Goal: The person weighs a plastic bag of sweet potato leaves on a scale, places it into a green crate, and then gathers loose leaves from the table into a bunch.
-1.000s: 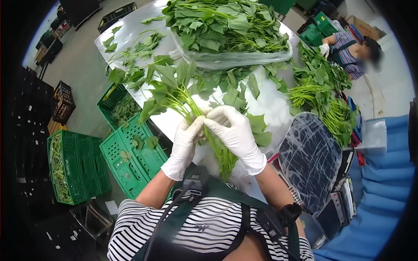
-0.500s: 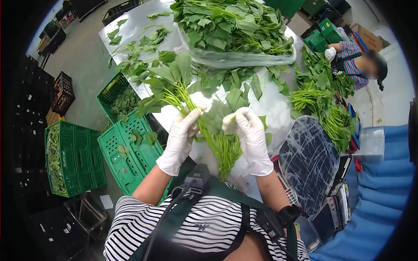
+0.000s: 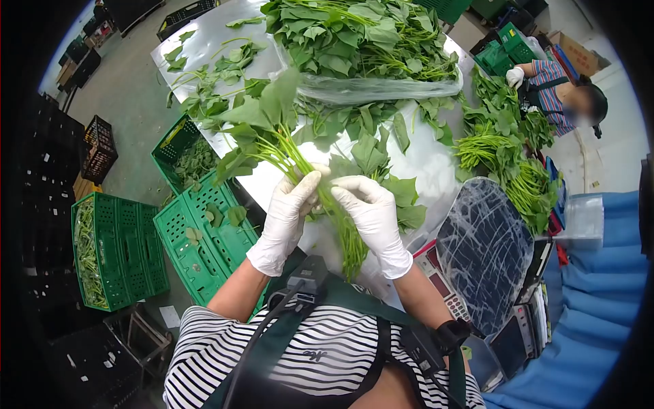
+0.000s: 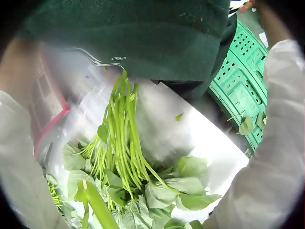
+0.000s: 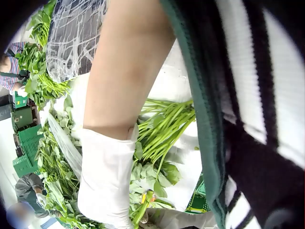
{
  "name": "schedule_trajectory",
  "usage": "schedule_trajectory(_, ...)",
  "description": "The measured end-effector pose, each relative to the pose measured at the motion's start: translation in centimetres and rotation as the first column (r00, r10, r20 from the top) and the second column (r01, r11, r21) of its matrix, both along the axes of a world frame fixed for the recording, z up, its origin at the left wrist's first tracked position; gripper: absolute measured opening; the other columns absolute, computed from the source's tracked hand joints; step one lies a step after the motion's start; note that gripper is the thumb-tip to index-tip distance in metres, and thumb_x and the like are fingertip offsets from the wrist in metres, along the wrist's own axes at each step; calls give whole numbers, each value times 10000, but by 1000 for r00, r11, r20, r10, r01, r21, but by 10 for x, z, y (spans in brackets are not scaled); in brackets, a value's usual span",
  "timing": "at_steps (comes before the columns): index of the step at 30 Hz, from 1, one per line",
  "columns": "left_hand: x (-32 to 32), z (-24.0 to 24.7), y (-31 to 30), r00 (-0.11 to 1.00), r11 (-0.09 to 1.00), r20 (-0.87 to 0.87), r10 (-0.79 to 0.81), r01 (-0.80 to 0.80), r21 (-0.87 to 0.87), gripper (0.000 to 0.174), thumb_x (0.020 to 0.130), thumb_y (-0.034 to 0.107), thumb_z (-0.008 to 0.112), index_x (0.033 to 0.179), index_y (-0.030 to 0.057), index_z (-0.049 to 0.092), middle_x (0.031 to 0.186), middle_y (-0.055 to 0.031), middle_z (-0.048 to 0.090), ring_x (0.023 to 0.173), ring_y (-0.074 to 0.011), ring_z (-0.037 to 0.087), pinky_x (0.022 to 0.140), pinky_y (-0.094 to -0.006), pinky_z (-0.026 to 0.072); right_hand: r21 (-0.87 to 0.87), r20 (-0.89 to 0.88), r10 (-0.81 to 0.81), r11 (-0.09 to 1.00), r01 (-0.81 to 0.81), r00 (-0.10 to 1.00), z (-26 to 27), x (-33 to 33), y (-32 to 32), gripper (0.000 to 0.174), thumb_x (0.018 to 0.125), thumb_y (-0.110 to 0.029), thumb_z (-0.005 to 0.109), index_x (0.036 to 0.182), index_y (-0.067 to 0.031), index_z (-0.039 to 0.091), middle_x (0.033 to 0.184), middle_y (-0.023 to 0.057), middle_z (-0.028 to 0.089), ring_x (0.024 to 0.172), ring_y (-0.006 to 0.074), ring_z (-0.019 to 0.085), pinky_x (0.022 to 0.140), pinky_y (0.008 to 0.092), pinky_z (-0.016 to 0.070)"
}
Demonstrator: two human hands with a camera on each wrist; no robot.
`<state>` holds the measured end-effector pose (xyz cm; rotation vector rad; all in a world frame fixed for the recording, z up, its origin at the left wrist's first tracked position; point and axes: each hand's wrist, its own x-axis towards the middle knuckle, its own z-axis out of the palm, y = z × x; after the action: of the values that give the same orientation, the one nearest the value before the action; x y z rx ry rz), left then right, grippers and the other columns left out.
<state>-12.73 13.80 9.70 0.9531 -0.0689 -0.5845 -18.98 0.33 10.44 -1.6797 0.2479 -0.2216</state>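
Note:
My gloved left hand point(image 3: 281, 221) grips a bunch of long leafy green stems point(image 3: 285, 155), its leaves fanning out to the upper left. Beside it, my gloved right hand point(image 3: 373, 217) has curled fingers, with thumb and forefinger close together near those stems. I cannot tell whether the right fingertips pinch anything. Under both hands a second bunch of leafy stems point(image 4: 121, 138) lies on the metal table point(image 4: 217, 138), cut ends toward my body. In the right wrist view the right glove point(image 5: 107, 179) partly covers the leaves, and its fingertips are mostly hidden.
A large plastic-lined heap of leafy greens point(image 3: 361, 41) stands at the table's back. More bunches point(image 3: 507, 153) lie to the right, near another person point(image 3: 555, 95). Loose leaves point(image 3: 231, 65) litter the back left. Green crates point(image 3: 204, 235) stand at left; a plastic-wrapped dark panel point(image 3: 485, 255) at right.
My right hand was beside the left at the held stems, drew away to the right, and has come back toward them. The left hand keeps its grip on the bunch.

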Motion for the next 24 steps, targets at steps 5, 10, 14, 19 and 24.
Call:
schedule_trajectory(5, 8, -3, 4, 998, 997, -42, 38, -40, -70, 212, 898, 242, 554, 1001, 58, 576, 653, 47, 411, 512, -32, 301, 532, -204, 339, 530, 4, -90, 845, 74, 996, -1, -3, -6, 137, 890, -140, 565, 933, -10, 577, 847, 58, 639, 822, 128, 597, 773, 258, 474)
schedule_trajectory(10, 12, -1, 2, 996, 981, -74, 45, -58, -183, 201, 896, 231, 558, 975, 48, 588, 586, 57, 433, 424, -31, 268, 506, -208, 335, 637, 123, -57, 770, -34, 991, -2, -10, -7, 146, 917, -164, 517, 935, -22, 547, 839, 55, 617, 890, 185, 609, 798, 282, 477)
schedule_trajectory(14, 12, 2, 2, 996, 976, -52, 65, -75, -202, 188, 894, 226, 564, 954, 50, 590, 592, 60, 448, 422, -24, 278, 499, -199, 341, 641, 144, -121, 768, 1, 982, -2, -9, -7, 140, 919, -162, 511, 954, -27, 528, 826, 41, 594, 890, 201, 611, 786, 300, 483)
schedule_trajectory(19, 31, 3, 18, 955, 932, -101, 278, -294, -211, 182, 886, 229, 580, 934, 55, 600, 635, 58, 475, 430, -8, 293, 476, -160, 359, 754, 212, -302, 656, 42, 929, -6, -12, -32, 159, 934, -179, 486, 970, -29, 521, 801, 27, 574, 753, 154, 603, 690, 261, 487)
schedule_trajectory(24, 28, 4, 20, 983, 969, 50, 178, -166, -183, 191, 888, 238, 576, 962, 63, 590, 628, 73, 416, 497, -18, 310, 533, -197, 351, 241, 138, -201, 957, 164, 970, 13, -11, -24, 208, 874, -199, 592, 987, -37, 525, 815, 10, 566, 724, 123, 573, 665, 245, 472)
